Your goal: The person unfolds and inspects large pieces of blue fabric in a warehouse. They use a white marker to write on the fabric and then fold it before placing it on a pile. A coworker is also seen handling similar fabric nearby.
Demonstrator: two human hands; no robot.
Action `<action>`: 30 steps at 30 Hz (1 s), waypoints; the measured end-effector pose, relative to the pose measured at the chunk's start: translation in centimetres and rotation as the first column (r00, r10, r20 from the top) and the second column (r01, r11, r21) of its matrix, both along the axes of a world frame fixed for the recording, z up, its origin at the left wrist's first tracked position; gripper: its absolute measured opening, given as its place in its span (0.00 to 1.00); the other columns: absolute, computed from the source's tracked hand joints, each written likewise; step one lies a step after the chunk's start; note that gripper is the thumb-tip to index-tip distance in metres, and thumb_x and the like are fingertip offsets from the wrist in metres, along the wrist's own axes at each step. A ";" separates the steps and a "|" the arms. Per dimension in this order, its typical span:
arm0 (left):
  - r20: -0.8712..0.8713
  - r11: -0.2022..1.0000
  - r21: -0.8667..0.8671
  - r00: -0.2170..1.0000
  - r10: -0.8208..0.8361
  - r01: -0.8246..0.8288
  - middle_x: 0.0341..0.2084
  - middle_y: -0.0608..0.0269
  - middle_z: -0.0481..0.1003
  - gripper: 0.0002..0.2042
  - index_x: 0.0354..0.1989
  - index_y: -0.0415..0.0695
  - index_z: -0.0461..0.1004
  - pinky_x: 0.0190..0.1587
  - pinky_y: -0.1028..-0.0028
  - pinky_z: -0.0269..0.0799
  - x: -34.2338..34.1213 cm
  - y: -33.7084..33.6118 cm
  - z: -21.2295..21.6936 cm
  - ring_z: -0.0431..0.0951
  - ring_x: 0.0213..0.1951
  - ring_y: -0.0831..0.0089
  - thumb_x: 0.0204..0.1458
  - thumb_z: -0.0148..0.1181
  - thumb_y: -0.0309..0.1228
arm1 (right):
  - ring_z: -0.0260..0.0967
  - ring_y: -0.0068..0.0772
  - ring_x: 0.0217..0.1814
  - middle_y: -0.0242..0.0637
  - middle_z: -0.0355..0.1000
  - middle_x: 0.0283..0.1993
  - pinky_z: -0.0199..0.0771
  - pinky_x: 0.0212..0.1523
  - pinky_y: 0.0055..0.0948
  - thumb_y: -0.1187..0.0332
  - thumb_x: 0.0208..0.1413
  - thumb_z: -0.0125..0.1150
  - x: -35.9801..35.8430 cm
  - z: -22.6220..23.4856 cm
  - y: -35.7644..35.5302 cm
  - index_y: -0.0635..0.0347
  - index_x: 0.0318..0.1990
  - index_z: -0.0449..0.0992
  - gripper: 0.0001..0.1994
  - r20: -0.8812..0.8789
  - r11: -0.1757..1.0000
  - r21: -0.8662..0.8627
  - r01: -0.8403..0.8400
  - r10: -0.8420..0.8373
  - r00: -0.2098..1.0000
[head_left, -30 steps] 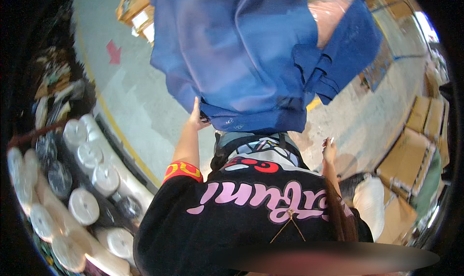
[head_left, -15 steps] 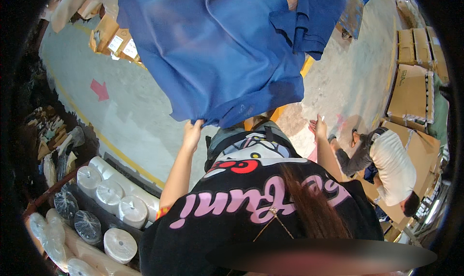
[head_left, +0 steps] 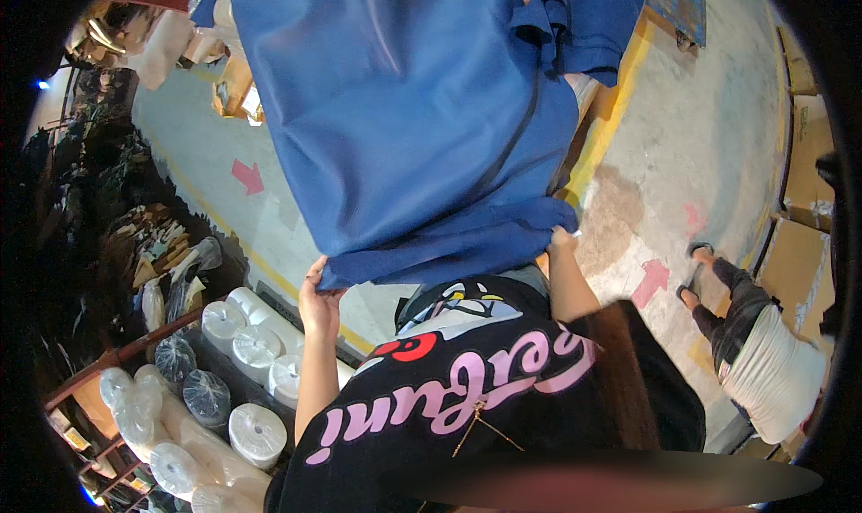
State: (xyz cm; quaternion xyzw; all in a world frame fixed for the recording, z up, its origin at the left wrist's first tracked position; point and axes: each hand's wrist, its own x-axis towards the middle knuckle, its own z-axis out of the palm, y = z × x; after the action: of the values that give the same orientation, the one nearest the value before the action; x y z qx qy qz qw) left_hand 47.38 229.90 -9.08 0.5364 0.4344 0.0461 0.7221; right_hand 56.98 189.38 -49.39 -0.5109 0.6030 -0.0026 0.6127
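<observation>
A large sheet of blue leather-like material (head_left: pixel 386 127) spreads out in front of me, smooth on top, with its near edge folded over to show a fuzzy underside. At the near left corner my left hand (head_left: pixel 321 290) grips the folded edge, fingers closed on it. My right hand (head_left: pixel 563 240) is closed on the near right corner of the same edge. Between the two hands the fold runs across just before my waist. More of the blue material lies in a doubled, hanging fold (head_left: pixel 588 28) at the far right.
Plastic-wrapped rolls (head_left: pixel 258 435) are stacked on a rack at the lower left. A person (head_left: pixel 768 360) in a light shirt bends over at the right, near cardboard boxes (head_left: pixel 799 262). An opened carton (head_left: pixel 235 91) sits on the floor (head_left: pixel 202 154) at the far left.
My right hand, empty and apart from the sheet before, now holds its right corner. My left hand has shifted left and down with the left corner. The near edge is spread wider and folded over.
</observation>
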 end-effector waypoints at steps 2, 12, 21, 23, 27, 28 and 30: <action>0.039 0.999 0.017 0.999 0.027 -0.028 0.37 0.50 0.76 0.16 0.46 0.37 0.68 0.41 0.67 0.74 0.9 -0.7 0.2 0.77 0.37 0.63 0.57 0.36 0.32 | 0.73 0.45 0.39 0.50 0.72 0.42 0.75 0.42 0.41 0.76 0.37 0.64 -0.9 3.1 -3.4 0.74 0.46 0.69 0.24 -0.003 0.997 -0.063 0.045 -0.046 0.999; 0.114 0.611 0.305 0.609 -0.785 0.730 0.12 0.74 0.58 0.19 0.52 0.35 0.66 0.20 0.79 0.52 8.1 -3.4 8.4 0.55 0.16 0.83 0.58 0.41 0.36 | 0.47 0.24 0.25 0.24 0.50 0.21 0.53 0.26 0.29 0.74 0.50 0.63 -3.4 23.6 -12.1 0.54 0.19 0.53 0.20 0.394 0.739 -0.665 0.109 0.223 0.892; -0.685 -0.694 -0.068 -0.539 -0.490 0.717 0.31 0.51 0.79 0.21 0.38 0.44 0.79 0.39 0.58 0.72 10.4 -3.3 4.9 0.79 0.37 0.53 0.41 0.65 0.47 | 0.60 0.34 0.33 0.41 0.65 0.30 0.65 0.40 0.37 0.76 0.53 0.57 -7.8 26.7 -6.4 0.68 0.28 0.63 0.09 0.236 0.772 -0.614 0.163 -0.017 0.972; -0.615 -0.624 0.085 -0.452 -0.646 0.777 0.29 0.50 0.78 0.16 0.35 0.42 0.78 0.37 0.58 0.72 12.8 -0.6 5.4 0.78 0.35 0.52 0.44 0.62 0.41 | 0.57 0.35 0.29 0.40 0.62 0.26 0.63 0.35 0.36 0.73 0.54 0.59 -3.8 30.2 -5.3 0.66 0.25 0.62 0.11 0.219 0.677 -0.721 0.147 0.021 0.975; -0.398 -0.216 0.821 0.259 -0.880 0.528 0.23 0.49 0.76 0.09 0.33 0.42 0.77 0.33 0.63 0.72 23.6 11.0 15.6 0.77 0.27 0.60 0.45 0.59 0.32 | 0.56 0.31 0.26 0.35 0.61 0.24 0.63 0.32 0.34 0.71 0.51 0.64 9.7 44.6 0.3 0.66 0.23 0.64 0.14 0.469 0.309 -0.874 0.374 0.345 0.813; -0.458 -0.376 0.889 0.497 -0.737 0.263 0.33 0.51 0.77 0.12 0.39 0.42 0.77 0.43 0.63 0.71 27.4 14.8 19.9 0.77 0.38 0.56 0.45 0.56 0.29 | 0.55 0.29 0.26 0.31 0.60 0.23 0.64 0.31 0.33 0.70 0.51 0.66 14.0 49.6 2.9 0.66 0.21 0.65 0.15 0.495 0.339 -0.866 0.367 0.481 0.724; -0.449 -0.541 0.804 0.849 -0.279 0.247 0.37 0.48 0.77 0.14 0.42 0.43 0.77 0.43 0.62 0.72 36.5 21.8 30.3 0.78 0.37 0.54 0.47 0.53 0.29 | 0.56 0.25 0.25 0.28 0.59 0.23 0.62 0.29 0.30 0.63 0.57 0.58 24.5 59.8 9.4 0.62 0.22 0.68 0.15 0.497 0.428 -0.867 0.254 0.735 0.461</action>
State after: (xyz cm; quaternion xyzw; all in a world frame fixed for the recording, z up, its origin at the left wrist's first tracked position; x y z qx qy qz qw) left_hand 83.86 251.73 21.21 0.9778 0.0154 0.1910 -0.0844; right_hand 81.51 198.75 10.44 -0.7658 0.0255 -0.4497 0.4591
